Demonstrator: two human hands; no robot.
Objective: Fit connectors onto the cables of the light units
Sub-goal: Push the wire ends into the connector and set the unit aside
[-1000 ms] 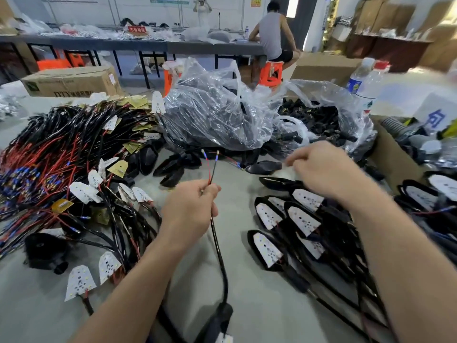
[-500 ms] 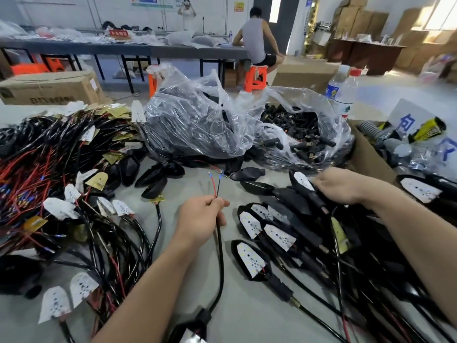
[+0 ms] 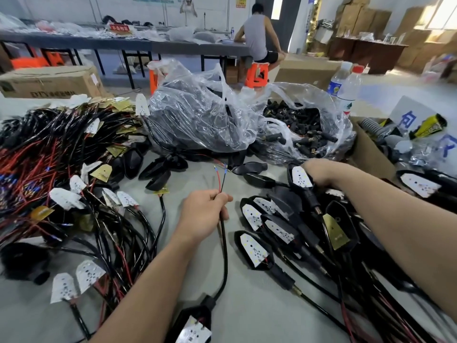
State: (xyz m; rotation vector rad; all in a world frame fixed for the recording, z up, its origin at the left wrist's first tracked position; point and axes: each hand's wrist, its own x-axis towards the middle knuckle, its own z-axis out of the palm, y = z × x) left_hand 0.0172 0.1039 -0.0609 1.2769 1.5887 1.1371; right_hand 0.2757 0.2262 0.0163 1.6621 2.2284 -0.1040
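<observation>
My left hand [image 3: 204,214] pinches a black cable [image 3: 224,253] near its end, with a red and a black wire [image 3: 220,179] sticking up from my fingers. That cable runs down to a black light unit [image 3: 194,325] with a white LED board at the bottom edge. My right hand [image 3: 317,173] reaches into the pile of black light units [image 3: 277,226] on the right; its fingers are hidden among them. Black connectors [image 3: 306,134] fill an open clear plastic bag beyond that hand.
A big heap of cabled LED boards with red and black wires [image 3: 61,174] covers the left. A second clear bag of black parts [image 3: 197,122] sits centre back. A cardboard box [image 3: 366,154] and two water bottles [image 3: 346,87] stand right. A person sits at a far table.
My right hand has dropped from the air down into the pile of light units on the right. My left hand keeps its hold on the cable.
</observation>
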